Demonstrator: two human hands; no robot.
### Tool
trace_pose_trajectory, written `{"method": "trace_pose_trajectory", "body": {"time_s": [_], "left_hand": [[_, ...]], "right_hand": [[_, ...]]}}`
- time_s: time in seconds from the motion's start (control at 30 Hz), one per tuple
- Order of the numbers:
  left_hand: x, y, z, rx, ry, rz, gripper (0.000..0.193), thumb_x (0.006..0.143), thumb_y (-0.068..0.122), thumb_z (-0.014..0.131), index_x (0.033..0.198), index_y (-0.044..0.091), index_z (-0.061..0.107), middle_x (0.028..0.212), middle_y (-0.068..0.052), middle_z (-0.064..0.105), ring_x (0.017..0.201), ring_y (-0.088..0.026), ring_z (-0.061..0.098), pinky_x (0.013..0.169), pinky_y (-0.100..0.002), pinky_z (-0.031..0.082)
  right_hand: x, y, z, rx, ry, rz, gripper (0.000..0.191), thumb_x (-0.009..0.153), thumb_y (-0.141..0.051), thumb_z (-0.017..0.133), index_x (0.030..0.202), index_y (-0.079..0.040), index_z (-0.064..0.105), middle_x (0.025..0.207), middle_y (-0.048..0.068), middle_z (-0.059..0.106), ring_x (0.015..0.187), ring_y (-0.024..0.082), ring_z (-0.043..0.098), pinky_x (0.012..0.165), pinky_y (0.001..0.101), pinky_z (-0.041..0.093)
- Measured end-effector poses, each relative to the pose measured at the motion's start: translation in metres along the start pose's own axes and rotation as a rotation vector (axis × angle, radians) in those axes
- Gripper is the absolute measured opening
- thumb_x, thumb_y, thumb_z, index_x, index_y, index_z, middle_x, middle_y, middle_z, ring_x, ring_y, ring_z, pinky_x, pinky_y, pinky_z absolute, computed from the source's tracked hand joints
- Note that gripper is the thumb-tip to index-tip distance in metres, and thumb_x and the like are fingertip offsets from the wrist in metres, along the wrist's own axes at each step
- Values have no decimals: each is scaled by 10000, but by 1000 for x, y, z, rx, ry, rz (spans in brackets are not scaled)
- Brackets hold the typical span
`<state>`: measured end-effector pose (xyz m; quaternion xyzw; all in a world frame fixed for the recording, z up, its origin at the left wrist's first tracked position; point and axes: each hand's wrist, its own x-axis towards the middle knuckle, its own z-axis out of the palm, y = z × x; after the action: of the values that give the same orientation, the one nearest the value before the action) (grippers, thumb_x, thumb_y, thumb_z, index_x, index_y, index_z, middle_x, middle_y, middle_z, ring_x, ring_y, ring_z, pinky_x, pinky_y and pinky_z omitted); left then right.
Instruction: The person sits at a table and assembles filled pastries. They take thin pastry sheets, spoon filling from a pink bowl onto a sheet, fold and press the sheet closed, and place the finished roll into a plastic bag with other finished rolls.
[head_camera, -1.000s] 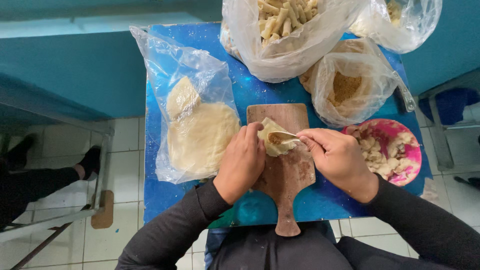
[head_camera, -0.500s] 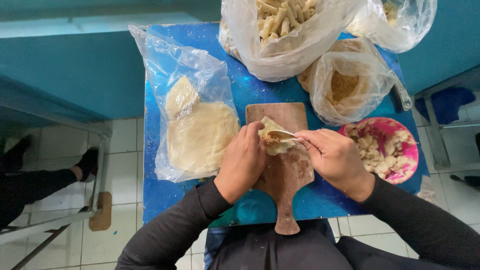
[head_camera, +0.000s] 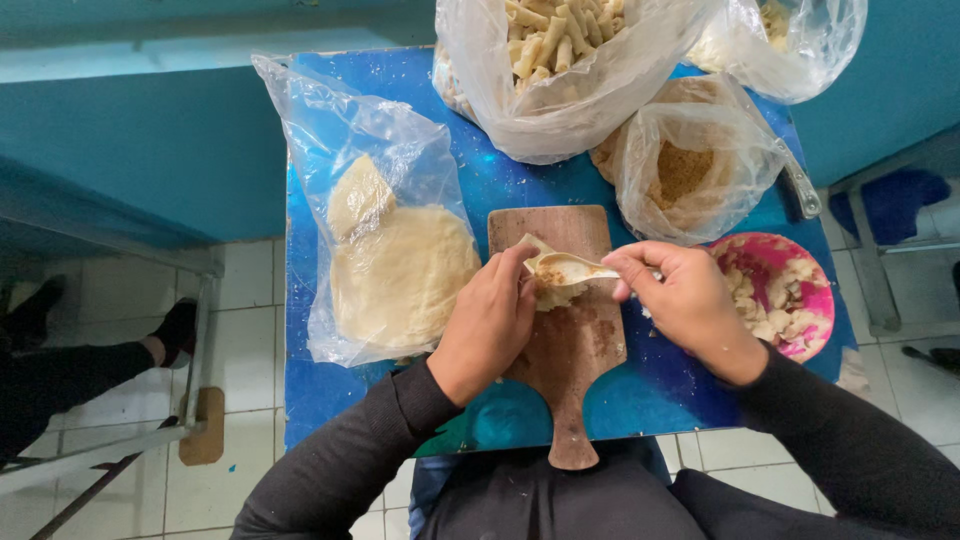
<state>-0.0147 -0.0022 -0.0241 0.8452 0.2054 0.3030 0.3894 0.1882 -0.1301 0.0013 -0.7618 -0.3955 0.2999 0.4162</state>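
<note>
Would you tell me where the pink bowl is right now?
In the head view, the pink bowl sits on the blue table, just beyond the right hand, right of the wooden board and below the bag of crumbs.

I am seeing a wooden cutting board, its grain matt and darkened with greasy-looking stains. The spoon is looking like pale, smooth plastic with a slight sheen. The dough wrapper is appearing soft, matt and floury. The clear bags are showing as thin, crinkled plastic film catching glossy highlights; the one on my left is holding a stack of pale, matt dough rounds. The table top is reading as smooth blue plastic, mildly shiny. The pink bowl is looking like hard, glossy plastic. My sleeves are showing as dark, matt knit cloth.
</note>
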Motion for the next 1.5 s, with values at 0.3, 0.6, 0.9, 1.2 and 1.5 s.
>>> {"method": "trace_pose_trajectory", "body": {"time_s": [0.3,0.6,0.9,1.2,1.5], "left_hand": [[-3,-3,0,44,24,11,359,975,40,606,1317,-9,505,1009,-187,612,930,-354,650,806,-436,524],[-2,-5,5,128,0,65,371,982,17,568,1351,28,530,1010,-158,678,906,-358,629,810,-451,503],[-3,-14,6,102,6,21,434,929,28,622,1354,41,539,953,-123,670,915,-318,648,827,-429,520],[-3,-16,1,112,34,20,430,915,13,637,1334,45,543,1004,-139,642,959,-334,621,849,-442,507],[0,-17,0,178,-46,119,236,844,-22,639,1055,84,640,1014,-121,592,971,-345,555,863,-431,490]], "right_hand": [[-18,-8,-69,-132,484,-227,192,1116,-192,608,1131,-16,683,909,9,674,776,34,610,700,199,475],[-18,-29,-33,-1013,654,-583,213,851,-127,776,1058,-79,787,1175,164,628,1079,374,485,924,462,379],[2,-1,49,-639,165,-479,92,830,-149,744,874,-93,685,952,85,640,944,359,539,836,452,450],[0,-6,64,-188,82,-229,116,900,-109,707,973,-45,642,833,101,709,740,235,698,650,355,536],[0,-6,66,-20,78,-218,108,986,-59,624,1075,-6,593,939,117,790,912,179,803,733,290,608]]}}
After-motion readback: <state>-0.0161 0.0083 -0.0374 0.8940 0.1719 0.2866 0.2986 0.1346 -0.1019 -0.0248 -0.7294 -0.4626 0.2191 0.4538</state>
